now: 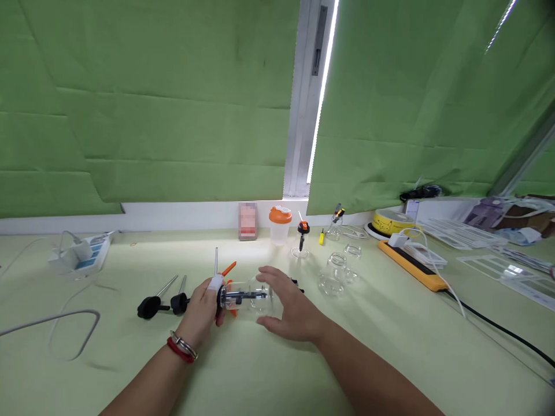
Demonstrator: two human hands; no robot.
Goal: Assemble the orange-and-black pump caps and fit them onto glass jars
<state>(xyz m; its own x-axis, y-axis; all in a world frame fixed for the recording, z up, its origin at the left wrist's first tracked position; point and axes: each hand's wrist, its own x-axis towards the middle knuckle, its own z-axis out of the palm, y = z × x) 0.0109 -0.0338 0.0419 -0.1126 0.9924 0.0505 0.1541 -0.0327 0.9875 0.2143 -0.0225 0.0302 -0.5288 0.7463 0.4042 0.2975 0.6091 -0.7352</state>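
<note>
My left hand [202, 306] is closed around the black collar and white upper part of a clear jar [249, 296]. The jar lies sideways above the table, with a dark rod-like part visible inside. Orange pieces [229, 268] stick out beside the left fingers. At the jar's other end is my right hand [295, 306], its thumb and fingers spread on either side of the base; contact is unclear. Left of my left hand lie two black cup-shaped parts with metal rods, one a black cup [150, 307], the other a black cup [178, 303] partly behind the hand.
Clear glass vessels [332, 283] stand to the right. Farther back are an orange-lidded cup [280, 225], a black-topped stand-like item [302, 228] and a pinkish box [247, 221]. An orange-black power strip [411, 266] lies right; a white power strip [93, 257] lies left with cables.
</note>
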